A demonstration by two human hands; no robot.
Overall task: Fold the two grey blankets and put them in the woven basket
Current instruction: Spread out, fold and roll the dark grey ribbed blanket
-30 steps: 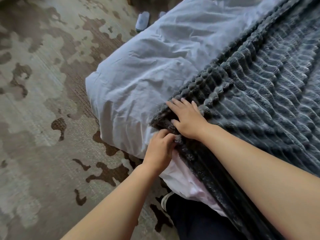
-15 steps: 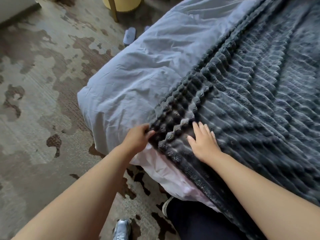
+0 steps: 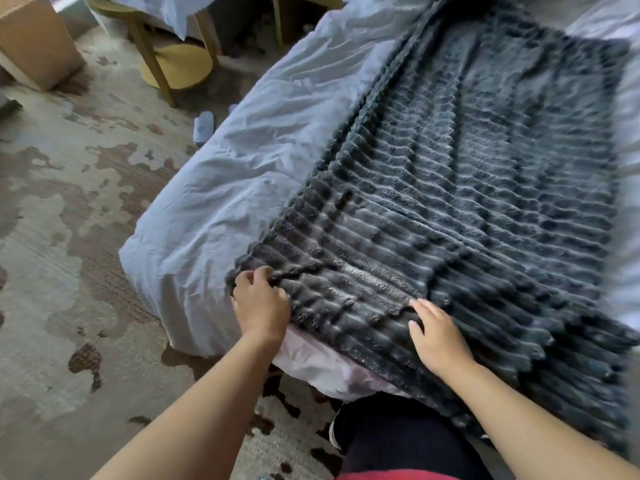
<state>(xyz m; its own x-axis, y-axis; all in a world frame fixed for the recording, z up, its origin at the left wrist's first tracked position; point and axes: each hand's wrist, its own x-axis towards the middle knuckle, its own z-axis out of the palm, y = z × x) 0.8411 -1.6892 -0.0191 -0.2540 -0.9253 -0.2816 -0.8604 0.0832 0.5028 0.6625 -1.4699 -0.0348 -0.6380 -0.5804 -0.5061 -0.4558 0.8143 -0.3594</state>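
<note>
R grip (image 3: 438, 336) slid further from L grip (image 3: 259, 303) | L clutches grey blanket (image 3: 450, 202) corner | R flat, fingers straight

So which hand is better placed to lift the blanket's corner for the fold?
Left. The left hand grips the grey blanket at its near corner; the right hand lies flat further along the edge.

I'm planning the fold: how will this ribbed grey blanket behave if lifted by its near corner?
Probably floppy: the grey blanket bunches where the left hand grips its corner. Its thick plush ribs suggest some weight, so it would likely sag. It probably drags rather than slides on the wrinkled sheet.
</note>
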